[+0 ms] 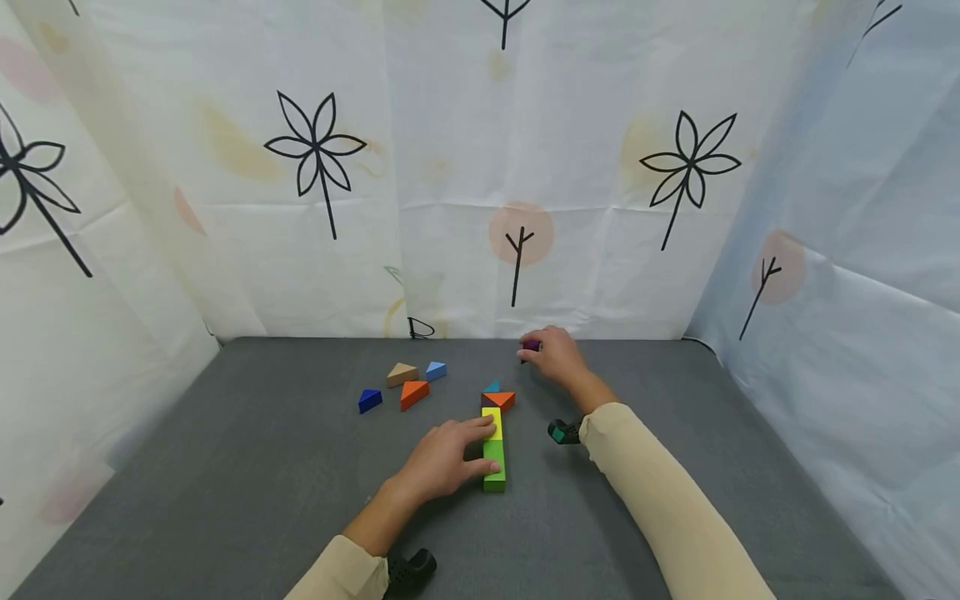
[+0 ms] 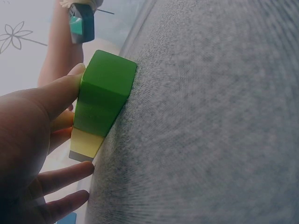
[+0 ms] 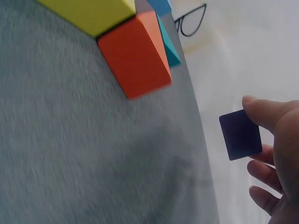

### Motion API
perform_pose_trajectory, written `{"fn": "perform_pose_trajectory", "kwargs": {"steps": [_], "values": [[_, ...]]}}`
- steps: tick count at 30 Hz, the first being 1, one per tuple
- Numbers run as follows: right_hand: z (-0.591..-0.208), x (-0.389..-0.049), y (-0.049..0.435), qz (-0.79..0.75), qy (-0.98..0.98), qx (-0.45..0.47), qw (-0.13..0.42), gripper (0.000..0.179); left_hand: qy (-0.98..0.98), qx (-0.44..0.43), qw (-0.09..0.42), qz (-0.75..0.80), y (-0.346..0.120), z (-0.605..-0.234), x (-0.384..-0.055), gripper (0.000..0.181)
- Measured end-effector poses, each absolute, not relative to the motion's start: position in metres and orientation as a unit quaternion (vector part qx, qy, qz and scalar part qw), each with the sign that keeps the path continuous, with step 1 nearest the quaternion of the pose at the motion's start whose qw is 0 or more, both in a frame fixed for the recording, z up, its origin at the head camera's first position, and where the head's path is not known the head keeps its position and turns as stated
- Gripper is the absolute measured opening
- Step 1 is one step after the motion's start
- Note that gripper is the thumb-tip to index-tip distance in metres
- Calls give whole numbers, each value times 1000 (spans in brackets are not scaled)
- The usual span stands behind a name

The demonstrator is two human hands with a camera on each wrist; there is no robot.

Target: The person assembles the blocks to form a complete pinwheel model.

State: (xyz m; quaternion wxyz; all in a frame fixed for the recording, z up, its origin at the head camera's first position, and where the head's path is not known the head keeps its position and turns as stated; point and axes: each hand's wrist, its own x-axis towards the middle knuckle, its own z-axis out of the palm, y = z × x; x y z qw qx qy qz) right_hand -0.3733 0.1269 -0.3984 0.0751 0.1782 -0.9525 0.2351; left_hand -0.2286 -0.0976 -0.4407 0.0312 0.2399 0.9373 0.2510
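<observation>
My left hand (image 1: 442,458) rests on a row of blocks, fingers extended, its thumb on the green block (image 1: 494,477) and a fingertip on the yellow block (image 1: 492,412). In the left wrist view the green block (image 2: 105,84) lies end to end with the yellow block (image 2: 86,141). Beyond them are an orange triangular block (image 1: 502,400) and a teal one (image 1: 492,387). Farther back, my right hand (image 1: 558,357) pinches a dark purple block (image 3: 240,135) between thumb and fingers. It is held to the right of the row, close to the back wall.
Left of the row lie several loose triangular blocks: a tan one (image 1: 402,375), a light blue one (image 1: 436,372), an orange one (image 1: 415,394) and a dark blue one (image 1: 370,402). White patterned cloth (image 1: 450,275) hangs behind and beside the grey table (image 1: 262,483).
</observation>
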Motion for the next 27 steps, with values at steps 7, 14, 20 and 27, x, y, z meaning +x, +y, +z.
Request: {"fn": "perform_pose_trajectory", "kwargs": {"steps": [7,14,20,27], "values": [[-404,-370,107,247,-949,183,74,31,935,243,33,255,-98,-440,-228,62],[-411,-366,89,256,-945,189,72,29,935,248,32,253,-98,-439,-228,61],[-416,-362,77,248,-948,186,68,29,935,247,30,252,-99,-439,-228,61],[-425,-362,71,255,-948,187,47,29,936,246,28,250,-98,-439,-228,62]]}}
